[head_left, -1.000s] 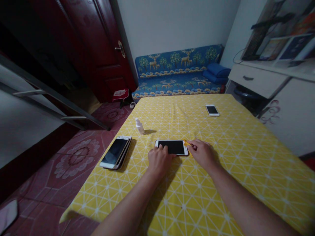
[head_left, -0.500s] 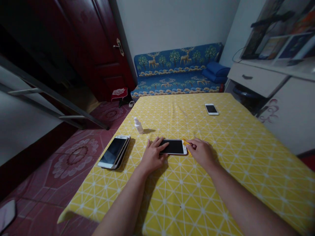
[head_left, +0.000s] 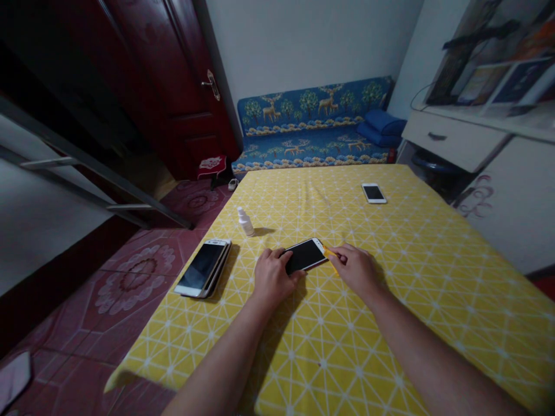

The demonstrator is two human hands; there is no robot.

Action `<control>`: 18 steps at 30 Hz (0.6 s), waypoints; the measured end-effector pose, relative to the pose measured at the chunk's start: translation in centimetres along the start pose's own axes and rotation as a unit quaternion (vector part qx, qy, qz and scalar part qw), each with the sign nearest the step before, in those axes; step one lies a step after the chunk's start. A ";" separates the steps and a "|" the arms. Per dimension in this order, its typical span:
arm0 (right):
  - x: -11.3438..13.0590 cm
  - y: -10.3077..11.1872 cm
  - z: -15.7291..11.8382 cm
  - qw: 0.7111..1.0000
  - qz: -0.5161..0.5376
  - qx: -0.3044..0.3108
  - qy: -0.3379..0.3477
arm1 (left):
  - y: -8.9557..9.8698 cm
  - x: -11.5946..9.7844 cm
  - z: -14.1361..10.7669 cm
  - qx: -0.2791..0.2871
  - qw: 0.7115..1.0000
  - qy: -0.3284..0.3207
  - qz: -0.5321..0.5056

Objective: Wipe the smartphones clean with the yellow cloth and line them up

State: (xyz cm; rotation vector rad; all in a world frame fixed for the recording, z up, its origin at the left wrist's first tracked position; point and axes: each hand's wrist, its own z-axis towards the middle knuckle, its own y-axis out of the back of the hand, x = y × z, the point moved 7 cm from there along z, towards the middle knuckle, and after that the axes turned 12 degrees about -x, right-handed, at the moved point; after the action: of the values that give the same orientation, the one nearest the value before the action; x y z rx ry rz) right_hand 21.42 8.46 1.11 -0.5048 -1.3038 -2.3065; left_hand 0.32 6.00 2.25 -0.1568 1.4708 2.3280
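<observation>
A white-framed smartphone [head_left: 306,255] with a dark screen lies slanted on the table, its right end pointing away from me. Around its left end, my left hand [head_left: 274,273] is closed, thumb along the near edge and fingers at the far edge. My right hand [head_left: 353,266] pinches a small yellow-orange piece [head_left: 330,253] against the phone's right end. Whether this piece is cloth or a tool I cannot tell, as the fingers cover part of it.
A small white spray bottle [head_left: 245,223] stands left of the far edge of the phone. Several stacked phones [head_left: 203,268] lie at the table's left edge. Another white phone [head_left: 373,193] rests at the far right on the yellow tablecloth [head_left: 321,346]. Behind is a blue sofa [head_left: 303,138].
The smartphone has turned, its right end swinging away from me. My left hand has gone from lying spread over its screen to gripping its left end. The right hand has hardly moved.
</observation>
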 end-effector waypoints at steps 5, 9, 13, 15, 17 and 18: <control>0.0 0.2 -0.1 1.000 -0.011 -0.005 0.003 | 0.2 -0.3 -0.3 0.005 1.000 0.002 0.023; -0.1 0.4 0.0 1.000 -0.026 -0.008 -0.002 | 0.2 -0.4 -0.4 0.006 1.000 -0.020 0.007; -0.4 0.5 0.2 0.999 -0.051 -0.013 -0.007 | -0.1 -0.4 -0.5 0.022 0.997 -0.050 -0.047; -0.6 0.5 0.3 0.998 -0.055 -0.010 -0.008 | -0.3 -0.5 -0.6 0.038 0.994 -0.067 -0.081; -0.6 0.5 0.3 0.998 -0.055 -0.011 -0.009 | -0.4 -0.6 -0.7 0.054 0.989 -0.086 -0.109; -0.6 0.5 0.3 0.998 -0.055 -0.011 -0.011 | -0.4 -0.7 -0.8 0.061 0.986 -0.096 -0.122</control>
State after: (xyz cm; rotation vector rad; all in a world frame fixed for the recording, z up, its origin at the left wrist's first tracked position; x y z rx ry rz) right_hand 22.28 8.64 1.33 -0.4767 -1.3491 -2.4135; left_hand 1.09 5.28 1.74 -0.0724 1.4072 1.9944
